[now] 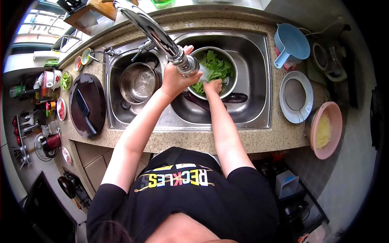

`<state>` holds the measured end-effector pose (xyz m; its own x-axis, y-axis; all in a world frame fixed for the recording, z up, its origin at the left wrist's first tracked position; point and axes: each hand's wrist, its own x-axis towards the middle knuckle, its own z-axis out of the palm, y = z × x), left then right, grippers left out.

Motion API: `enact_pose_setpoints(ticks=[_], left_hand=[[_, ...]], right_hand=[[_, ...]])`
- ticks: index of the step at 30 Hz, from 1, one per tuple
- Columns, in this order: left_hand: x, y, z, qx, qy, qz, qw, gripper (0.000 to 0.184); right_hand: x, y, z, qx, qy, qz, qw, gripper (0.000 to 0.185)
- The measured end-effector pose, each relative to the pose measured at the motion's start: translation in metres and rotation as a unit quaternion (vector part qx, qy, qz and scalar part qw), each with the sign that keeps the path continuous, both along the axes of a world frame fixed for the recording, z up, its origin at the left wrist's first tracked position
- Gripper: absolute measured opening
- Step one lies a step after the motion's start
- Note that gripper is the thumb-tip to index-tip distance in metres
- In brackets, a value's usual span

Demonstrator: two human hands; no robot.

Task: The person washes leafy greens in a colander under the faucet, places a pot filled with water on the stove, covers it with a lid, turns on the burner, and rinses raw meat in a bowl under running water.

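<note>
At the left end of the bench (pixel 182 141), near its front edge, a dark round chopping board (pixel 97 97) carries a black-bladed knife (pixel 83 107). Next comes the double stainless-steel sink (pixel 269 81); a round steel pot (pixel 126 83) with water stands in its left basin. A curved chrome tap (pixel 154 30) reaches in from the bench's back edge, its head partly covering the left hand (pixel 173 79), which lies at the left rim of a round metal bowl (pixel 232 62) in the right basin; I cannot tell whether it grips the tap or the rim. Green leafy vegetables (pixel 218 67) fill that bowl. The right hand (pixel 212 87) dips over its near rim, fingers bent, most leaves lying beyond the knuckles; whether it pinches any is hidden. A long dark-purple aubergine (pixel 236 98) lies just beside the bowl, towards the basin's front edge. A light-blue plastic dipper (pixel 292 42) sits at the bench's back right corner.
</note>
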<state>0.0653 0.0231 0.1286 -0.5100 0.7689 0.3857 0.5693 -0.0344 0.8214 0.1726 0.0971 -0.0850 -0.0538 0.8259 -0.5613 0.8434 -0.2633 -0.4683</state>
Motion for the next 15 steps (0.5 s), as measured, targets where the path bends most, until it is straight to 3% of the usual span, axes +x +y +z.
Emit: enact_pose_setpoints(ticks=[1, 4, 6, 7, 8, 10, 11, 13, 14, 15], left_hand=[[0.002, -0.001, 0.000, 0.003, -0.026, 0.000, 1.000, 0.069], [0.003, -0.001, -0.006, 0.010, -0.066, -0.024, 0.997, 0.089], [0.001, -0.005, -0.027, -0.046, 0.056, -0.037, 0.997, 0.095], [0.006, -0.007, -0.040, -0.082, 0.065, -0.033, 0.994, 0.093], [0.013, -0.006, -0.061, -0.083, -0.061, -0.034, 0.994, 0.087], [0.019, -0.007, -0.106, -0.211, 0.036, -0.035, 0.976, 0.071], [0.020, -0.008, -0.131, -0.213, 0.031, -0.037, 0.976, 0.071], [0.018, -0.006, -0.170, -0.319, 0.101, -0.067, 0.940, 0.054], [0.015, -0.002, -0.171, -0.320, 0.098, -0.068, 0.940, 0.054], [0.011, 0.003, -0.173, -0.288, 0.176, -0.093, 0.937, 0.045]], right_hand=[[-0.002, -0.003, 0.003, -0.001, -0.022, 0.022, 1.000, 0.086], [-0.002, 0.000, 0.003, -0.019, -0.034, 0.049, 0.998, 0.081], [0.007, 0.012, -0.004, -0.052, 0.057, 0.096, 0.992, 0.073], [0.014, 0.012, -0.005, -0.027, 0.076, 0.105, 0.991, 0.066], [0.018, 0.012, -0.002, -0.028, 0.074, 0.104, 0.991, 0.066], [0.025, 0.009, 0.002, 0.002, 0.117, 0.108, 0.987, 0.066], [0.029, 0.009, 0.004, -0.001, 0.113, 0.106, 0.988, 0.066], [0.034, 0.009, 0.009, 0.083, 0.131, 0.132, 0.979, 0.067], [0.037, 0.008, 0.014, 0.081, 0.129, 0.131, 0.980, 0.067], [0.039, 0.008, 0.019, 0.128, 0.142, 0.143, 0.971, 0.067]])
